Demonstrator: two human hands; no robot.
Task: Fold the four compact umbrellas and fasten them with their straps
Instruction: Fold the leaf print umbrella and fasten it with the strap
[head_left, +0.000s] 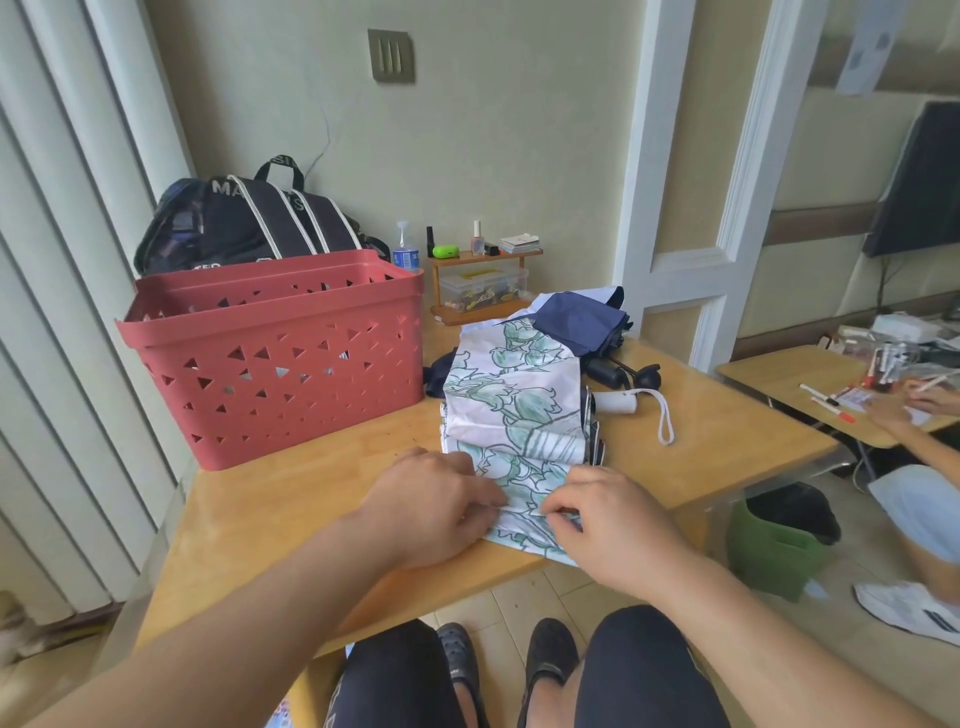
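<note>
A white umbrella with a green leaf print (514, 410) lies collapsed on the wooden table (270, 509), its canopy spread flat towards me. My left hand (436, 504) and my right hand (608, 519) both pinch the near edge of its fabric. Its white handle with a wrist loop (618, 402) points right. Behind it lies a navy umbrella (582, 317) with loose fabric, and a black handle (618, 374) sticks out beside it.
A red perforated basket (275, 353) stands on the table at the left, with a dark backpack (249, 223) behind it. A small wooden shelf with bottles (483, 270) sits at the back. At the right, another person's hand (930, 400) rests on a second table (810, 384); a green bin (779, 545) stands below.
</note>
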